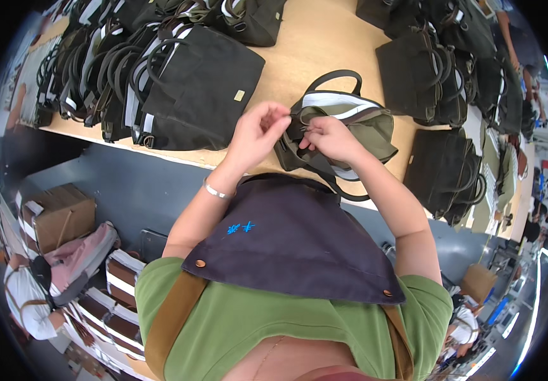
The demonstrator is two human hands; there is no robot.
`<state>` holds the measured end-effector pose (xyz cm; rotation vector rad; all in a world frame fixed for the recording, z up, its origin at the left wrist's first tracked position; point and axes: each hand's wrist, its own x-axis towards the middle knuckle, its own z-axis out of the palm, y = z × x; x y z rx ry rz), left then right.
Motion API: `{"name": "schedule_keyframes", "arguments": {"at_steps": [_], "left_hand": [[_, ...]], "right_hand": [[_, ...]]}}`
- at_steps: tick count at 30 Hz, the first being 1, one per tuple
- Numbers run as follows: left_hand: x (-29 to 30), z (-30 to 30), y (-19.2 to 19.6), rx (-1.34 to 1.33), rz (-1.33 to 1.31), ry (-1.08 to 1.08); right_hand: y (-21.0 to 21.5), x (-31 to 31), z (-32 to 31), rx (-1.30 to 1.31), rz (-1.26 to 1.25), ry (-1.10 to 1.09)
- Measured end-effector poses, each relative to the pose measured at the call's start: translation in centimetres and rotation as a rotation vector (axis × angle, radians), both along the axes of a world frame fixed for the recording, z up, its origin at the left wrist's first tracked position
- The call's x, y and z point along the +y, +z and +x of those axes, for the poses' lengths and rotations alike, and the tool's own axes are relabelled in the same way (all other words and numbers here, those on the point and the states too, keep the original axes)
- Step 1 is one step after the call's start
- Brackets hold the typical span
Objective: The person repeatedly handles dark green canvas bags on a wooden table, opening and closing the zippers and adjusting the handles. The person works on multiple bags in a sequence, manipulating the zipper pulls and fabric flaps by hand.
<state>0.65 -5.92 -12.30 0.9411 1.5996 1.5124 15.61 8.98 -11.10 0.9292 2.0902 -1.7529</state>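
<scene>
A dark handbag [378,130] with an olive inside and white strips along its opening lies on the table in front of me, its mouth open. One of its handles [337,74] arches at the far side, and another loops at the near edge. My left hand [261,133] is at the bag's left end, thumb and fingertips pinched together against its dark edge. Over the opening, my right hand [332,138] has its fingers curled in a pinch close to the left fingertips. What sits between the right fingers is too small to make out.
Rows of dark handbags [204,89] stand packed on the left of the wooden table [315,38]. More dark bags [413,76] line the right. Below the table at left are a cardboard box [64,213] and a pink bag [83,257]. Other people work at both sides.
</scene>
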Motion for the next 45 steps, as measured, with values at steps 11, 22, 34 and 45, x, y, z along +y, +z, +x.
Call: {"name": "schedule_keyframes", "arguments": {"at_steps": [11,22,34,45], "left_hand": [[-3.0,3.0,1.7,-0.147,-0.144,0.043],[-3.0,4.5,3.0,-0.394,-0.096,0.213],[-3.2,1.9,2.6,-0.377,0.060,0.390],[-3.0,-4.0,0.2,-0.084,-0.169,0.254]], "right_hand": [[6.9,-1.7,-0.4,0.440,0.539,0.235],[4.1,-1.3,-1.1,0.984,0.792,0.327],[3.4,3.0,1.7,0.704,0.981,0.424],[6.4,6.6,12.7,0.115,0.928,0.089]]}}
